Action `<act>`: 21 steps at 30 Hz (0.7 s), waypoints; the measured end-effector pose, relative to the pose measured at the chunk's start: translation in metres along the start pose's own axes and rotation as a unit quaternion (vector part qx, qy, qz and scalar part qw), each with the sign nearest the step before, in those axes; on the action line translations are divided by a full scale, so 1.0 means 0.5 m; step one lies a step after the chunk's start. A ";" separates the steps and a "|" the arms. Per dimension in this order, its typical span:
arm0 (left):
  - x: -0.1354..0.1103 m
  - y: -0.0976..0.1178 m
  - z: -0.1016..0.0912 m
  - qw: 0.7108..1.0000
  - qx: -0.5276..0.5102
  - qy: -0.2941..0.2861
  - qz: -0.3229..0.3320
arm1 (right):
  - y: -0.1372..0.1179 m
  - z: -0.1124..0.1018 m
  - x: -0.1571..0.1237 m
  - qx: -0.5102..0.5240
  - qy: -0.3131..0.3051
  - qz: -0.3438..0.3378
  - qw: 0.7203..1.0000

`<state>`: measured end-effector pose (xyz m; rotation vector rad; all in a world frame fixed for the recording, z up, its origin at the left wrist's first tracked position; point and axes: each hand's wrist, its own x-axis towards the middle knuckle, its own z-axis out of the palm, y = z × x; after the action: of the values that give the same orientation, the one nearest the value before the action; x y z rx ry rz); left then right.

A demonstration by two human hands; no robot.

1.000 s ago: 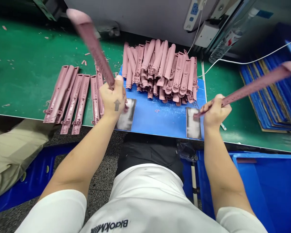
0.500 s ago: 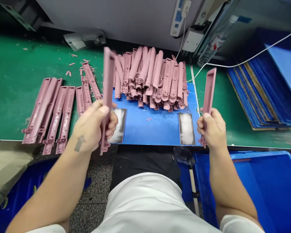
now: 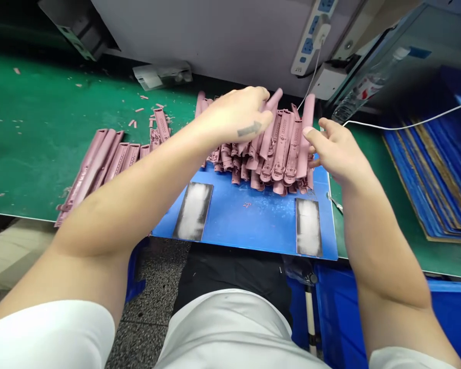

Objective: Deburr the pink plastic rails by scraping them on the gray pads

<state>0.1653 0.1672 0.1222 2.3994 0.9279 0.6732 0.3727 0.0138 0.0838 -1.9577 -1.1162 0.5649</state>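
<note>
Heap of moulded mauve straps (image 3: 280, 148) sits at 12 o'clock, a smaller row of straps (image 3: 100, 174) lies laid out at 9; left hand (image 3: 234, 115) has fingers pressed together over the heap, right hand (image 3: 334, 151) has fingers spread, empty.

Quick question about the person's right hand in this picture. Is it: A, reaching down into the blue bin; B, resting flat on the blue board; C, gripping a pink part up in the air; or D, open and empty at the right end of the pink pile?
D. The right hand is open with its fingers spread, holding nothing, at the right end of the pile of pink moulded parts above the blue board.
</note>
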 end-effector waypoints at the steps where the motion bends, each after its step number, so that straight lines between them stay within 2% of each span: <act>1: -0.013 0.011 -0.006 0.999 0.035 -0.024 -0.020 | 0.010 0.001 -0.006 0.003 0.007 -0.015 1.000; 2: -0.032 0.018 -0.016 0.997 0.052 -0.040 -0.029 | 0.019 0.000 -0.016 0.011 0.014 -0.035 0.999; 3: -0.056 0.020 -0.029 0.998 0.045 -0.030 -0.017 | 0.027 -0.002 -0.029 0.019 0.021 -0.059 0.998; 6: -0.163 -0.009 -0.069 0.997 -0.023 0.011 0.071 | 0.041 -0.008 -0.096 0.015 0.072 -0.140 0.987; 8: -0.263 -0.049 -0.079 0.991 -0.071 0.045 0.100 | 0.045 -0.005 -0.162 0.019 0.109 -0.186 0.976; 11: -0.437 -0.110 -0.052 0.981 -0.160 0.102 0.047 | 0.056 0.032 -0.273 0.090 0.126 -0.218 0.964; 13: -0.548 -0.136 -0.013 0.965 -0.221 0.136 -0.030 | 0.067 0.080 -0.338 0.148 0.082 -0.201 0.965; 16: -0.677 -0.146 0.043 0.919 -0.298 0.183 -0.182 | 0.069 0.169 -0.400 0.188 -0.047 -0.147 0.970; 18: -0.729 -0.144 0.060 0.904 -0.307 0.172 -0.243 | 0.055 0.226 -0.418 0.168 -0.128 -0.135 0.968; 21: -0.765 -0.158 0.049 0.904 -0.244 0.179 -0.302 | 0.023 0.298 -0.424 0.113 -0.211 -0.154 0.959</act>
<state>-0.1063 -0.0593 -0.0457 1.4566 1.3729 0.9664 0.1664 -0.1095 -0.0137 -1.4626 -1.5119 0.9213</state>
